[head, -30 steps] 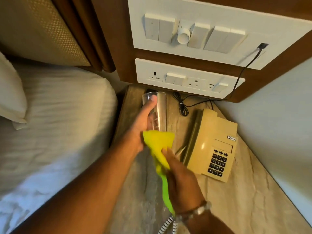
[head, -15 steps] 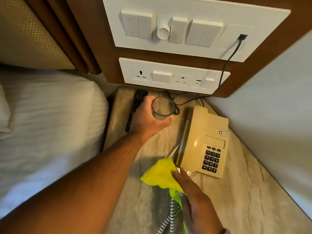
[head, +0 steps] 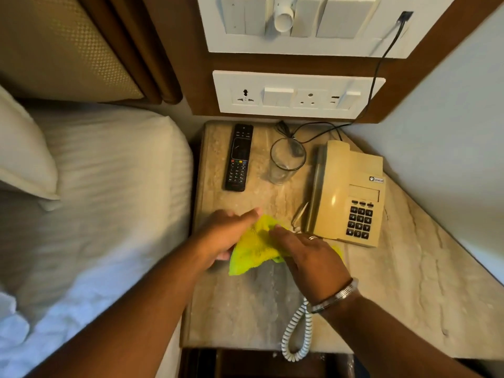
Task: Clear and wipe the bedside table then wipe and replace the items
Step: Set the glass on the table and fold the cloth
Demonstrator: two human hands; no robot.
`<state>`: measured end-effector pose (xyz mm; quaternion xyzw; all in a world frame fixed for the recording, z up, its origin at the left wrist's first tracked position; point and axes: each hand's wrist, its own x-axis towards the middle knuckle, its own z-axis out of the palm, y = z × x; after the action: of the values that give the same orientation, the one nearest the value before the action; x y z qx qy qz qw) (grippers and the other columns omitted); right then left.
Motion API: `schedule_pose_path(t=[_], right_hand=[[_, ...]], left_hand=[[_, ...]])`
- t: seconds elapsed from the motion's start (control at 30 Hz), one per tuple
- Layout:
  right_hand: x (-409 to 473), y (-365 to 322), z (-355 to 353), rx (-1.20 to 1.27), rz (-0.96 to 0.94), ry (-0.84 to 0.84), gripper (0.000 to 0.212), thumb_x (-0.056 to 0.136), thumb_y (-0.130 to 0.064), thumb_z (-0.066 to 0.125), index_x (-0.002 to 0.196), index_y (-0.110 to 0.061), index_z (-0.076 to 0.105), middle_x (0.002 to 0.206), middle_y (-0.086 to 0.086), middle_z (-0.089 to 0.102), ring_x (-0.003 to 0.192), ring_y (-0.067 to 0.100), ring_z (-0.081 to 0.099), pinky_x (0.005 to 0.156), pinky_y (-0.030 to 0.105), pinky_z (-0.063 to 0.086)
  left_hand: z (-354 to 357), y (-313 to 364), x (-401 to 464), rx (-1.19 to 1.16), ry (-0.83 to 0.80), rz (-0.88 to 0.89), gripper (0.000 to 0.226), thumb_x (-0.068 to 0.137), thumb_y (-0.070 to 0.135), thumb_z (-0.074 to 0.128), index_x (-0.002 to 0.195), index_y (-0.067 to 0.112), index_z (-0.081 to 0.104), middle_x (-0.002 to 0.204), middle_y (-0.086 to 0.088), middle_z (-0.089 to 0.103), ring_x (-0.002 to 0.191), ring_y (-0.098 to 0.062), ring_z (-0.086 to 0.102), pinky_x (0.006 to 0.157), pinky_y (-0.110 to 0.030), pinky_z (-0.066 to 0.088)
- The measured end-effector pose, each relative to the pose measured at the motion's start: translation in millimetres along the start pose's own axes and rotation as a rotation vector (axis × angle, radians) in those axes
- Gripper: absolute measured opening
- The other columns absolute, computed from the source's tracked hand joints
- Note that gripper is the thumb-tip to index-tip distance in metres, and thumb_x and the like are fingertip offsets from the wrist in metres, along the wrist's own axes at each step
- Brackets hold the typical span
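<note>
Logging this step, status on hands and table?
Left hand and right hand both grip the yellow cloth. Glass, remote, phone on the table. Nothing obstructing.

We cannot read the brand label point(head: 376, 179) on the telephone point(head: 347, 195). The right hand point(head: 311, 256) covers part of the yellow cloth point(head: 253, 248). The top edge cuts off the upper switch panel point(head: 305, 25).

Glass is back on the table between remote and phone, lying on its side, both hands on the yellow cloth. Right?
Not quite: the glass stands upright, mouth up, as the head view shows. The rest holds: it sits on the table between remote and phone, with left hand and right hand both on the yellow cloth.
</note>
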<state>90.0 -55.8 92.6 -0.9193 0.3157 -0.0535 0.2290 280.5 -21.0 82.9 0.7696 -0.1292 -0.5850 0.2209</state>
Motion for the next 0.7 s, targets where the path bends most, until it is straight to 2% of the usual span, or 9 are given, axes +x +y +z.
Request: schedule_pose_path(t=[0.03, 0.1, 0.23, 0.33, 0.43, 0.5, 0.57, 0.63, 0.7], right_hand=[[0.0, -4.5, 1.0, -0.020, -0.004, 0.011, 0.055, 0.074, -0.011, 0.068, 0.125, -0.021, 0.050, 0.090, 0.008, 0.072, 0.067, 0.030, 0.068, 0.050, 0.033, 0.052], [-3.7, -10.9, 2.6, -0.060, -0.028, 0.024, 0.063, 0.067, -0.010, 0.076, 0.124, -0.017, 0.049, 0.082, 0.007, 0.072, 0.060, 0.029, 0.065, 0.045, 0.029, 0.047], [-20.8, -23.2, -0.6, -0.048, -0.035, -0.019, 0.069, 0.069, -0.008, 0.076, 0.129, -0.020, 0.042, 0.094, 0.009, 0.072, 0.067, 0.029, 0.067, 0.049, 0.030, 0.050], [-32.3, -29.0, -8.7, 0.160, 0.076, 0.003, 0.070, 0.076, -0.018, 0.068, 0.136, -0.025, 0.034, 0.120, 0.008, 0.063, 0.092, 0.026, 0.066, 0.071, 0.035, 0.056], [-38.4, -21.0, -13.3, 0.412, 0.245, 0.025, 0.110, 0.059, -0.037, 0.086, 0.146, -0.019, 0.021, 0.144, 0.001, 0.041, 0.122, 0.015, 0.049, 0.098, 0.032, 0.047], [-39.0, -10.0, -15.5, 0.425, 0.223, 0.015, 0.136, 0.050, -0.054, 0.085, 0.150, -0.012, 0.004, 0.154, 0.005, 0.025, 0.139, 0.018, 0.031, 0.110, 0.036, 0.035], [-35.4, -4.9, -21.4, 0.450, 0.125, -0.075, 0.145, 0.048, -0.060, 0.083, 0.149, -0.008, -0.007, 0.158, 0.008, 0.015, 0.145, 0.018, 0.018, 0.115, 0.040, 0.027], [-32.9, -8.0, -30.9, 0.504, 0.022, -0.184, 0.137, 0.051, -0.054, 0.085, 0.149, -0.004, 0.004, 0.153, 0.008, 0.028, 0.141, 0.017, 0.030, 0.113, 0.033, 0.030], [-40.9, -11.0, -40.0, 0.518, -0.039, -0.248, 0.105, 0.054, -0.048, 0.086, 0.137, -0.010, 0.036, 0.131, 0.004, 0.054, 0.117, 0.012, 0.054, 0.097, 0.026, 0.044]], left_hand=[[-4.2, -3.9, -9.0, -0.016, -0.113, -0.075, 0.043, 0.082, 0.057, 0.071, 0.101, 0.018, 0.069, 0.096, -0.004, 0.077, 0.087, -0.019, 0.073, 0.074, -0.034, 0.059], [-7.7, -10.0, -15.3, -0.077, -0.203, -0.064, 0.033, 0.088, 0.042, 0.072, 0.109, 0.016, 0.069, 0.103, -0.007, 0.077, 0.091, -0.019, 0.072, 0.085, -0.039, 0.057], [-8.9, -15.0, -23.3, -0.202, -0.213, 0.149, 0.011, 0.093, 0.014, 0.067, 0.104, 0.014, 0.067, 0.109, -0.013, 0.074, 0.094, -0.022, 0.068, 0.093, -0.045, 0.054], [-7.2, -12.8, -36.5, -0.155, -0.268, 0.324, 0.015, 0.097, 0.008, 0.060, 0.103, 0.021, 0.062, 0.111, -0.005, 0.071, 0.104, -0.021, 0.066, 0.098, -0.042, 0.051], [-8.5, -13.0, -47.6, -0.121, -0.337, 0.431, 0.020, 0.097, 0.006, 0.059, 0.109, 0.022, 0.062, 0.121, -0.009, 0.070, 0.116, -0.027, 0.064, 0.104, -0.045, 0.048], [-10.1, -16.8, -58.3, -0.110, -0.422, 0.463, 0.027, 0.097, -0.001, 0.055, 0.113, 0.020, 0.059, 0.119, -0.008, 0.068, 0.112, -0.023, 0.064, 0.101, -0.038, 0.048], [-11.1, -22.7, -69.8, -0.143, -0.516, 0.461, 0.034, 0.095, -0.007, 0.053, 0.119, 0.018, 0.056, 0.116, -0.005, 0.066, 0.103, -0.013, 0.065, 0.094, -0.028, 0.052], [-10.0, -34.2, -83.6, -0.207, -0.585, 0.438, 0.039, 0.091, -0.007, 0.059, 0.124, 0.015, 0.054, 0.115, -0.004, 0.067, 0.100, -0.009, 0.067, 0.091, -0.025, 0.055], [-2.9, -52.9, -96.0, -0.259, -0.596, 0.421, 0.048, 0.083, -0.001, 0.061, 0.129, 0.010, 0.053, 0.118, -0.007, 0.068, 0.105, -0.014, 0.067, 0.092, -0.028, 0.055]])
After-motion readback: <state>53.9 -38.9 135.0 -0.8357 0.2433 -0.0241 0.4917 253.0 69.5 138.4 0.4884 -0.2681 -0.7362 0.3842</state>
